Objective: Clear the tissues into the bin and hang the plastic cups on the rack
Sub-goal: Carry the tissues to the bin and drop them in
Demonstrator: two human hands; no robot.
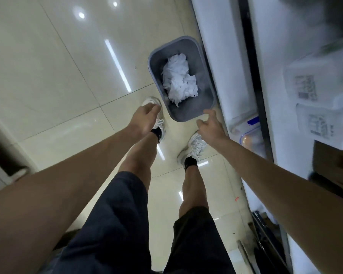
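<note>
A grey rectangular bin (194,113) stands on the tiled floor beside the white table. Crumpled white tissues (179,80) fill its inside. My left hand (145,117) hangs to the left of the bin's near corner, fingers loosely curled, with nothing visible in it. My right hand (210,124) hovers just in front of the bin's near rim, fingers spread and empty. No cups or rack are in view.
A white table edge (228,80) runs along the right, with a dark gap behind it. Clear plastic containers with labels (309,89) and a blue-lidded box (249,127) lie on it, blurred. My legs and white shoes (194,147) stand before the bin.
</note>
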